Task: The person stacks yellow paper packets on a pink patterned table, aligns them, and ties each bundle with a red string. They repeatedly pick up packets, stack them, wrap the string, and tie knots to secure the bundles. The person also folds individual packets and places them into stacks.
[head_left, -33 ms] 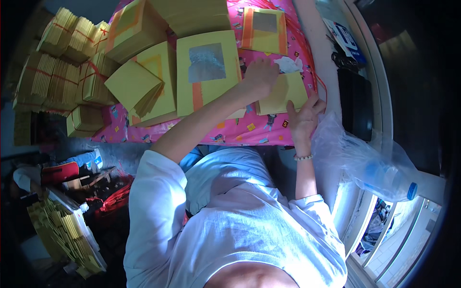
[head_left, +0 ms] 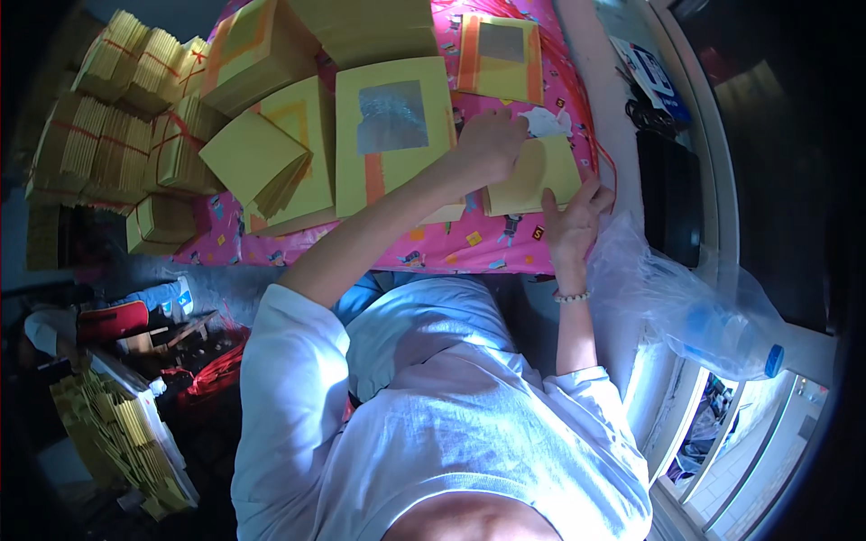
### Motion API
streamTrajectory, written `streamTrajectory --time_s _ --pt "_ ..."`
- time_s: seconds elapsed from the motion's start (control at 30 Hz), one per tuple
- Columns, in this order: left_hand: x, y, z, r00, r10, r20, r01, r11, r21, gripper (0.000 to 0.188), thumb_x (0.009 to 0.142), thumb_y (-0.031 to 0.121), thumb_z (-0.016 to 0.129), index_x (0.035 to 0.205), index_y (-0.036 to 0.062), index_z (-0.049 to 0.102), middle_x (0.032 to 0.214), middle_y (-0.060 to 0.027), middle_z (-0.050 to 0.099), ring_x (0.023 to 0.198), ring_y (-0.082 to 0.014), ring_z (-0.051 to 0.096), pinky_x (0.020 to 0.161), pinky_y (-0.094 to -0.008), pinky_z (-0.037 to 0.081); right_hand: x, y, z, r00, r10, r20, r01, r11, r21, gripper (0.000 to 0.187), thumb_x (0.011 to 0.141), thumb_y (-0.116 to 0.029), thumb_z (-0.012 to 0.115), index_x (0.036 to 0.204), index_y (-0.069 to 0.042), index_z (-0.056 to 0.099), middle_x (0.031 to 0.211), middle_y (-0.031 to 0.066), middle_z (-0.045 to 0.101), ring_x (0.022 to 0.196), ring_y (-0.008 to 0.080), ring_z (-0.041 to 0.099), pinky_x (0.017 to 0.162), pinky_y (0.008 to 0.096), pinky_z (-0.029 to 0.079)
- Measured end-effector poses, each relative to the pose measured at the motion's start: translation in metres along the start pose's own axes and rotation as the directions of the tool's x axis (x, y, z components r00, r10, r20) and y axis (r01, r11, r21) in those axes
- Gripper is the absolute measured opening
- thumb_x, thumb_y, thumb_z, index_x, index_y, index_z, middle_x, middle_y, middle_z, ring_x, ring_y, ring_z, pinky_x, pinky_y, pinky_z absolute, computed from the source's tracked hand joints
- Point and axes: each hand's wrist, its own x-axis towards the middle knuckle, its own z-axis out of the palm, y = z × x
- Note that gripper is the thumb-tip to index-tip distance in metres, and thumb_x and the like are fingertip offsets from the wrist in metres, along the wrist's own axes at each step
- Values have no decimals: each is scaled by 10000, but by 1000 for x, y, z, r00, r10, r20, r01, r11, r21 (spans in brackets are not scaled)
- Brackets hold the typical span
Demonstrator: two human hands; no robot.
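Note:
A small stack of flat yellow paper (head_left: 541, 176) lies near the table's front edge, its pieces looking like envelopes. My left hand (head_left: 492, 146) is closed at the stack's upper left edge, knuckles up; its fingertips are hidden, so what they pinch cannot be made out. By the stack's lower right corner, my right hand (head_left: 574, 216) has thumb and fingers apart, the thumb touching the near edge. A crumpled white scrap (head_left: 547, 122) sits just beyond the stack. Left of it stands a thicker yellow paper stack (head_left: 392, 144) with a silver-grey rectangle and orange strip.
Several yellow paper bundles (head_left: 95, 144) tied with red string fill the left. A folded yellow piece (head_left: 255, 158) leans on another stack. An orange-edged yellow piece (head_left: 499, 59) lies at the back of the pink patterned tablecloth (head_left: 433, 257). A clear plastic bag (head_left: 667, 288) hangs at right.

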Motion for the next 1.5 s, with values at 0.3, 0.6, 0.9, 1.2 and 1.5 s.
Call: streamTrajectory --time_s 0.3,0.6,0.9,1.2,1.5 --pt "-125 -54 -99 998 -31 -53 2 877 -481 319 774 198 729 1022 52 592 918 -91 646 884 -264 636 774 -364 498 12 -73 -26 883 -433 180 281 797 535 307 704 -101 766 982 -61 642 924 74 585 835 261 582 712 352 487" --pt "-194 -83 -75 983 -153 -106 98 910 -403 354 682 52 746 1003 68 597 1020 -86 569 975 -281 565 836 -382 462 20 -103 -5 675 -695 247 495 676 546 252 707 -200 767 926 -88 712 934 60 627 896 249 572 774 367 486" --pt "-199 -92 -68 976 -174 -131 79 842 -534 318 715 69 742 1014 70 633 950 -47 589 835 -186 546 735 -295 450 23 -106 4 723 -592 356 253 706 661 117 783 -128 740 878 -60 737 934 66 623 846 186 579 695 297 478" --pt "-198 -96 -68 976 -167 -139 57 812 -580 277 729 98 745 980 68 631 944 -41 588 809 -179 545 687 -291 443 23 -105 15 734 -469 491 5 726 688 103 799 -113 730 864 -34 726 928 44 603 782 88 551 625 222 439" --pt "-197 -97 -68 976 -188 -108 87 796 -599 279 734 118 749 985 76 635 944 -49 586 831 -177 550 720 -297 451 23 -106 15 746 -449 492 -9 732 681 101 786 -115 732 849 -36 725 893 39 605 733 91 544 603 226 431"
